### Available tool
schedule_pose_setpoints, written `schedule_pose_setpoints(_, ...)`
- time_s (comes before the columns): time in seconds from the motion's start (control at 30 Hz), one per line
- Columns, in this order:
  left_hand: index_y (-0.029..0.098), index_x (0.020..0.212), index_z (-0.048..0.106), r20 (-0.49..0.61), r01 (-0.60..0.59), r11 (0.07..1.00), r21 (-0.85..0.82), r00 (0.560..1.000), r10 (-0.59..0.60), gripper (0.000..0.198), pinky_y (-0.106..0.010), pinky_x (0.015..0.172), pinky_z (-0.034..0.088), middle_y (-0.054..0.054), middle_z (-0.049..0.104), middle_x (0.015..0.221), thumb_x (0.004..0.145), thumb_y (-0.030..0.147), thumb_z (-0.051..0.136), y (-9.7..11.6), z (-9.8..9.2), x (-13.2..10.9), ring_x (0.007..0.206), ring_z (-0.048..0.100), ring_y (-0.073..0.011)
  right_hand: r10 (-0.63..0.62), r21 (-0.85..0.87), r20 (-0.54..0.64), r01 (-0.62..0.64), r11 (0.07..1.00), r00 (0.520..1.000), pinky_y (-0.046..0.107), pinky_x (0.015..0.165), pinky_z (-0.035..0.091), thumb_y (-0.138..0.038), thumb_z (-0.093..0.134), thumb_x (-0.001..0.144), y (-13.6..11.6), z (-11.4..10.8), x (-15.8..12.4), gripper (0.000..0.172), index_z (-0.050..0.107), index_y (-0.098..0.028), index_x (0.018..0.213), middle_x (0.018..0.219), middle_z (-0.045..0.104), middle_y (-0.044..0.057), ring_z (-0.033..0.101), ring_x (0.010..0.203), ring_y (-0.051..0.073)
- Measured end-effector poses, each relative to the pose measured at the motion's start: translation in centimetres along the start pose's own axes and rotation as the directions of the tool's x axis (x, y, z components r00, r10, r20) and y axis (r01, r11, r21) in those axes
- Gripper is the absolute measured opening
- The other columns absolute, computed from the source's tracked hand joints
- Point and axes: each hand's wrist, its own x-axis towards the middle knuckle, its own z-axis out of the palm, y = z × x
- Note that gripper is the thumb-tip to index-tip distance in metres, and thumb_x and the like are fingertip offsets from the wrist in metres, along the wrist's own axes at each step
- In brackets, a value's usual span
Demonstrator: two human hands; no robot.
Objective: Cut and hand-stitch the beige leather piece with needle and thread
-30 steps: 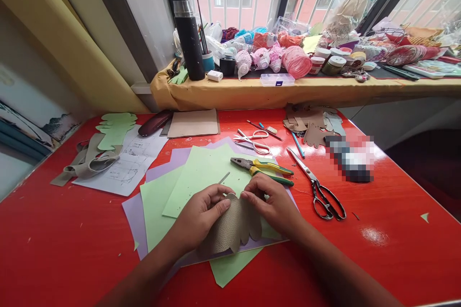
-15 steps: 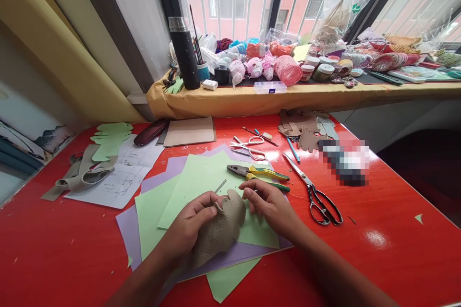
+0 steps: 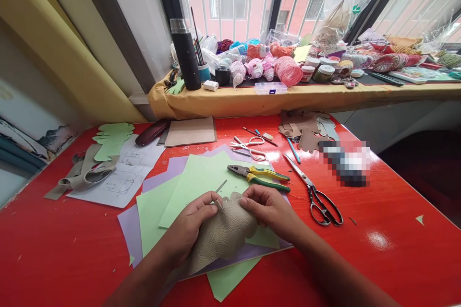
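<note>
Between my hands is a grey-beige piece of leather (image 3: pixel 223 230) with a scalloped edge and a pebbled surface. My left hand (image 3: pixel 198 218) pinches its upper left edge between thumb and fingers. On the upper right edge, my right hand (image 3: pixel 268 208) has its thumb and fingers closed over the leather. Under it lie overlapping green sheets (image 3: pixel 194 177) and purple sheets (image 3: pixel 129 230). A thin metal rod (image 3: pixel 221 185) rests on the green sheet just beyond my left fingers. Pliers with yellow and green handles (image 3: pixel 257 175) lie just beyond my right hand.
Large scissors (image 3: pixel 313 192) lie on the red table (image 3: pixel 392 201) at right; small white-handled scissors (image 3: pixel 250 146) lie farther back. Brown leather cutouts (image 3: pixel 306 129) sit at the back right. Left are a drawn-on paper (image 3: pixel 126 172), a green hand-shaped cutout (image 3: pixel 113 139) and grey strips (image 3: pixel 82 172).
My right hand, apart from the leather before, has closed on its upper right edge. The leather is now spread wider and turned flatter toward me. My left hand keeps its hold.
</note>
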Motion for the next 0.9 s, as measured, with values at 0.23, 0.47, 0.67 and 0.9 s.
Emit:
schedule_pose_setpoints(0.23, 0.020, 0.117, 0.065, 0.008, -0.041, 0.965, 0.258, 0.999, 0.041, 0.051, -0.028, 0.071, 0.046, -0.003, 0.068, 0.091, 0.084, 0.056, 0.079, 0.5, 0.0, 0.0, 0.080, 0.062, -0.0196, 0.019, -0.003, 0.039, -0.019, 1.000, 0.999, 0.021, 0.038, 0.026, -0.064, 0.073, 0.088, 0.0, 0.1, -0.2, 0.045, 0.061, -0.021, 0.088, 0.055, 0.047, -0.009, 0.038, 0.039, 0.007)
schedule_pose_setpoints(0.47, 0.019, 0.092, 0.070, -0.032, -0.096, 0.856, 0.508, 0.991, 0.130, 0.031, -0.028, 0.074, 0.044, -0.002, 0.065, 0.087, 0.092, 0.050, 0.067, 0.9, 0.3, -0.2, 0.082, 0.056, -0.0192, 0.077, 0.021, 0.189, -0.082, 0.996, 0.979, 0.020, 0.040, 0.033, -0.059, 0.073, 0.090, -0.1, 0.3, -0.8, 0.041, 0.061, -0.020, 0.092, 0.062, 0.063, -0.005, 0.046, 0.041, 0.008)
schedule_pose_setpoints(0.67, 0.023, 0.095, 0.073, 0.124, 0.016, 0.783, 0.622, 0.985, -0.118, 0.027, -0.027, 0.072, 0.045, -0.002, 0.070, 0.091, 0.091, 0.049, 0.067, 3.3, -1.1, -2.3, 0.084, 0.060, -0.0210, 0.006, -0.073, -0.016, -0.007, 0.997, 1.000, 0.021, 0.044, 0.035, -0.059, 0.065, 0.096, -0.7, -0.2, -0.6, 0.039, 0.062, -0.020, 0.090, 0.066, 0.063, -0.004, 0.046, 0.046, 0.008)
schedule_pose_setpoints(0.9, 0.026, 0.093, 0.076, 0.211, -0.096, 0.575, 0.812, 0.968, -0.137, 0.020, -0.027, 0.076, 0.044, -0.001, 0.076, 0.096, 0.096, 0.036, 0.060, 3.1, -0.8, -1.8, 0.088, 0.065, -0.0228, -0.028, -0.189, -0.046, 0.018, 0.982, 0.999, 0.024, 0.047, 0.036, -0.055, 0.061, 0.099, -0.3, -0.2, -0.4, 0.034, 0.063, -0.022, 0.091, 0.064, 0.060, -0.004, 0.047, 0.049, 0.011)
